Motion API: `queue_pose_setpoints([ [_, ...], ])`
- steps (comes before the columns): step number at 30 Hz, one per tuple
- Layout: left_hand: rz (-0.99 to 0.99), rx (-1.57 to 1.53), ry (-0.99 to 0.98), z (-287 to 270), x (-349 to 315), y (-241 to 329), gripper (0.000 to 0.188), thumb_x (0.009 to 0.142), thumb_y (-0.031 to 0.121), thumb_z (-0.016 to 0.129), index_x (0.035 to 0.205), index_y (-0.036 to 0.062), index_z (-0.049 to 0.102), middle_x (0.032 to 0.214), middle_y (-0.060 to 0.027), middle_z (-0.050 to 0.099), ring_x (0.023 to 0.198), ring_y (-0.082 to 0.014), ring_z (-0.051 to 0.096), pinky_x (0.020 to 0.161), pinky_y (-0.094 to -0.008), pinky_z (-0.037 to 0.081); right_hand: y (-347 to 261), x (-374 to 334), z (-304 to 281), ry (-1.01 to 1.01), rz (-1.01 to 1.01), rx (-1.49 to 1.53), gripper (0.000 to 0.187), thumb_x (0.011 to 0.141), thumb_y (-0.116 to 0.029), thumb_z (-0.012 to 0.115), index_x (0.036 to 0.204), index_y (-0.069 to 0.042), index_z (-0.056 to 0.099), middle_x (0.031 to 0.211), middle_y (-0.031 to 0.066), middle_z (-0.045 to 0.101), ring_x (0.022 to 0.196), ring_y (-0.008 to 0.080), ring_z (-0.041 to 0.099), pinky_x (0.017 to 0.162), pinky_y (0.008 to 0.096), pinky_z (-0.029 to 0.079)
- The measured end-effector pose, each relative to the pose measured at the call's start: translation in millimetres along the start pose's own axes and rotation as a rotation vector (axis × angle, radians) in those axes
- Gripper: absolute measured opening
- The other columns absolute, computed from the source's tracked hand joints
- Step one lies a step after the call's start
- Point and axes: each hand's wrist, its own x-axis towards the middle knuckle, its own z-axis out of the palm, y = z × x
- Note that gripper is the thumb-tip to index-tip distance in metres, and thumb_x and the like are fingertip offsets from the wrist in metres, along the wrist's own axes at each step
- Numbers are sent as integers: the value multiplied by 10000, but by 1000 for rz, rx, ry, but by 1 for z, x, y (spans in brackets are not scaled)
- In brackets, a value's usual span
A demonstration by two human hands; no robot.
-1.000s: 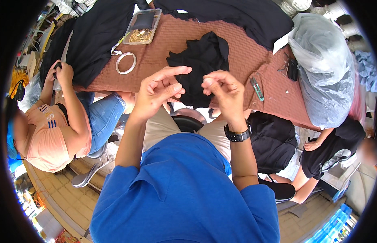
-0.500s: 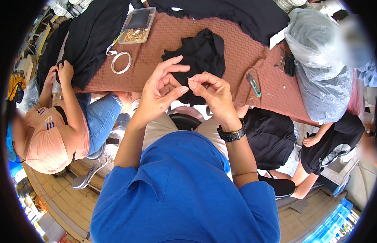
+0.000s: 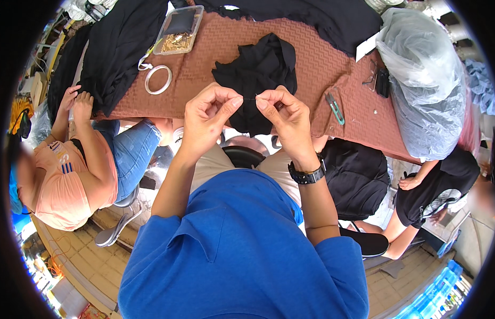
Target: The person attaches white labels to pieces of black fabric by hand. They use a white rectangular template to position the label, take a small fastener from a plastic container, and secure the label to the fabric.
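Left hand (image 3: pixel 205 116) is closing inward; its grip and the right hand (image 3: pixel 291 118) are pinching fine thread (image 3: pixel 249 99) above black cloth (image 3: pixel 269 61), probably handling light, limp, best held near ends.

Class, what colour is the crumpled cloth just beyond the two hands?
The crumpled cloth is black, best seen in the head view.

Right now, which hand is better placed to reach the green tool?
Probably the right hand: the green tool lies to its right, farther from the left hand. Both seemingly pinch a thin strand.
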Motion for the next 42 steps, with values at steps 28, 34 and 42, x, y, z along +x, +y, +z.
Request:
queue_pose_setpoints([
  [28,181,315,-98,2,12,-13,77,895,77,748,909,7,720,797,2,468,701,-98,414,638,-252,364,11,8,-3,49,-279,-378,46,885,1,711,929,-10,700,857,41,595,720,116,552,643,262,444],
  [34,164,330,-124,2,20,-7,71,900,75,744,899,10,715,804,3,469,709,-98,418,647,-249,368,7,-1,-3,-60,-194,-421,31,906,-1,694,924,8,670,872,35,569,724,113,529,658,265,445],
  [42,130,303,-185,8,18,-5,74,914,58,739,900,-3,700,822,15,461,734,-69,418,652,-220,378,19,1,-10,31,-221,-356,26,932,-4,679,944,5,658,877,16,529,740,96,500,678,254,429],
])
